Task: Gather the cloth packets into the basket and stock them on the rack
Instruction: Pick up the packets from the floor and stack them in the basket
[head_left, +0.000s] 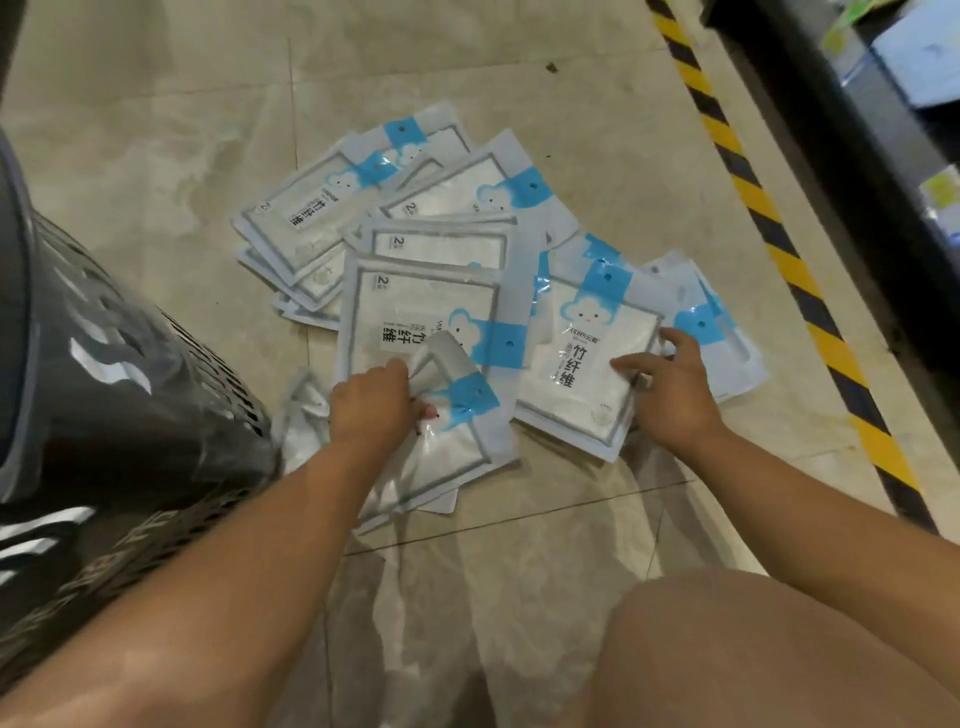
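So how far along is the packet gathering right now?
Early, it seems. Done: nothing visible, since the basket shows only its outer wall. In hand: the left hand grips a bent packet, and the right hand pinches the edge of a flat packet. Left: the pile of packets on the floor needs gathering, then stocking on the rack.
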